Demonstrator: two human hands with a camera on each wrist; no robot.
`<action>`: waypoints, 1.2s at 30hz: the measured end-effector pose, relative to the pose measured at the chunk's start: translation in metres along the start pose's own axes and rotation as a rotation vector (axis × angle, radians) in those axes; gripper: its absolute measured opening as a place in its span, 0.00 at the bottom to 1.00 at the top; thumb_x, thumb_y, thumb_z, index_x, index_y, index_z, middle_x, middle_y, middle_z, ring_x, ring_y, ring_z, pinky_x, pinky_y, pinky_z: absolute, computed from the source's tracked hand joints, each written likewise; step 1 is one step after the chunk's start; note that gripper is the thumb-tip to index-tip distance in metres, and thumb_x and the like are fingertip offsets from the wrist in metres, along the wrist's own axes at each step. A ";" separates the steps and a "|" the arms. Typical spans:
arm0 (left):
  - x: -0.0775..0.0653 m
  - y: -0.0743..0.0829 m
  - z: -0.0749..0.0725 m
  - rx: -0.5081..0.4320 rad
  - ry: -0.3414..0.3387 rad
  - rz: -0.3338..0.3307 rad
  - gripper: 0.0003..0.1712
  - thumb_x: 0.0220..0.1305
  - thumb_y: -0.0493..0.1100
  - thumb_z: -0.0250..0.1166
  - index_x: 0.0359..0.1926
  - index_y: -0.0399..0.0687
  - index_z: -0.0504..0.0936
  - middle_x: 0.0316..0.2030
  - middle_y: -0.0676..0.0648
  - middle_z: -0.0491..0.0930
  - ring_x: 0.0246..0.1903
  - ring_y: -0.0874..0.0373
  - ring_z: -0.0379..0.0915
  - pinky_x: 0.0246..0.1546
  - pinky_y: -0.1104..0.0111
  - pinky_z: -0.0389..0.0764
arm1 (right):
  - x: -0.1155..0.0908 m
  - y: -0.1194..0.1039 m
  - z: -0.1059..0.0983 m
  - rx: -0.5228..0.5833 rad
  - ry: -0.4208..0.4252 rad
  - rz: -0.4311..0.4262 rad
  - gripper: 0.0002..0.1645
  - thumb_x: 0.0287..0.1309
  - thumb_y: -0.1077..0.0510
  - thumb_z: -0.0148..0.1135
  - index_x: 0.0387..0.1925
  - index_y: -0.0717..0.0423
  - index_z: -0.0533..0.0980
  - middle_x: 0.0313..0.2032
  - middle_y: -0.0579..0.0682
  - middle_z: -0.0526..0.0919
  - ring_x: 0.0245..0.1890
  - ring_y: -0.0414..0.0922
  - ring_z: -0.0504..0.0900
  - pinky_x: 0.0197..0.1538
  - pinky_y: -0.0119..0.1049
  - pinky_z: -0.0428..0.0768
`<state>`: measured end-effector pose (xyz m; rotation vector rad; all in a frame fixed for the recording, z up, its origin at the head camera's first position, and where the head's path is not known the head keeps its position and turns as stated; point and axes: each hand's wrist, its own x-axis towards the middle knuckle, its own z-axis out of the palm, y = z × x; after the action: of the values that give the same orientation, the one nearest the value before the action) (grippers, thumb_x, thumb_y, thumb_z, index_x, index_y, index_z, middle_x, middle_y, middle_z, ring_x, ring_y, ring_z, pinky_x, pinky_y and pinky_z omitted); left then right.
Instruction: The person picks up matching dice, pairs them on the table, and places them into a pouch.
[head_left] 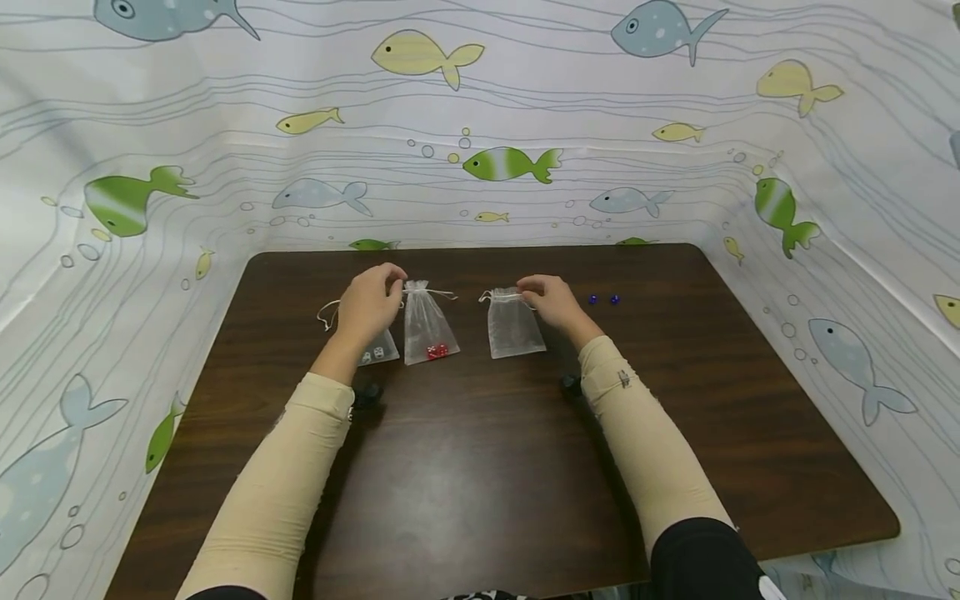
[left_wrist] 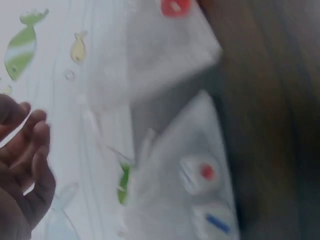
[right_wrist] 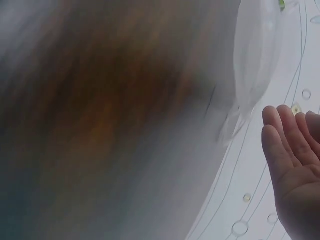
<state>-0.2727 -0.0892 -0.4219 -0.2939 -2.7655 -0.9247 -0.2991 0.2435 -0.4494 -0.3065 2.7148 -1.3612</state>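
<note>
My left hand [head_left: 369, 302] hovers beside the neck of a sheer white drawstring pouch [head_left: 422, 317] with red dice [head_left: 437, 352] in its bottom. Under that hand lies another sheer pouch [head_left: 387, 344], partly hidden, holding white dice [left_wrist: 200, 174]. In the left wrist view the fingers [left_wrist: 44, 145] are loosely bent with nothing between them. At the top right corner of a third pouch [head_left: 516, 329] is my right hand [head_left: 553, 302]; no contents show in this pouch. The right wrist view shows nearly straight fingers [right_wrist: 285, 142] apart from the sheer fabric [right_wrist: 254, 55].
Two small dark blue pieces [head_left: 603, 299] lie on the brown table [head_left: 465, 467], right of my right hand. A white fish-patterned curtain [head_left: 555, 100] closes off the back and both sides.
</note>
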 end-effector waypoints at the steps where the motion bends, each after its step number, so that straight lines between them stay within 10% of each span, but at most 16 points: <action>1: 0.000 0.005 0.000 0.004 -0.016 0.006 0.15 0.77 0.43 0.53 0.54 0.45 0.83 0.48 0.42 0.84 0.23 0.50 0.71 0.25 0.58 0.70 | -0.001 0.003 -0.003 0.001 0.003 0.006 0.21 0.75 0.64 0.54 0.64 0.67 0.73 0.59 0.61 0.81 0.59 0.56 0.79 0.61 0.51 0.76; 12: 0.004 0.042 0.021 -0.029 -0.214 0.070 0.14 0.78 0.44 0.54 0.54 0.45 0.82 0.44 0.44 0.85 0.29 0.51 0.76 0.31 0.58 0.76 | -0.013 0.037 -0.045 -0.071 0.103 0.056 0.20 0.75 0.64 0.55 0.63 0.66 0.74 0.59 0.63 0.80 0.62 0.59 0.75 0.62 0.54 0.74; 19: 0.008 0.060 0.047 -0.026 -0.272 0.123 0.14 0.76 0.41 0.56 0.52 0.40 0.83 0.40 0.43 0.84 0.34 0.49 0.78 0.54 0.50 0.76 | -0.021 0.061 -0.074 -0.047 0.169 0.133 0.20 0.74 0.67 0.54 0.64 0.67 0.73 0.60 0.65 0.77 0.62 0.61 0.73 0.62 0.55 0.73; 32: 0.014 0.075 0.097 0.028 -0.388 -0.026 0.16 0.76 0.41 0.50 0.50 0.38 0.82 0.40 0.43 0.82 0.28 0.53 0.76 0.35 0.60 0.78 | -0.021 0.077 -0.086 -0.073 0.147 0.182 0.22 0.73 0.69 0.54 0.66 0.66 0.71 0.64 0.66 0.73 0.66 0.61 0.70 0.65 0.55 0.71; 36: 0.019 0.080 0.104 0.042 -0.407 -0.093 0.17 0.77 0.42 0.49 0.31 0.41 0.78 0.26 0.46 0.75 0.18 0.57 0.68 0.24 0.65 0.74 | -0.018 0.079 -0.084 -0.100 0.128 0.188 0.22 0.73 0.67 0.55 0.66 0.66 0.71 0.64 0.65 0.73 0.66 0.61 0.69 0.65 0.56 0.70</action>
<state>-0.2841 0.0395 -0.4527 -0.3877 -3.1894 -0.9129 -0.3066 0.3592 -0.4631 0.0310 2.8348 -1.2376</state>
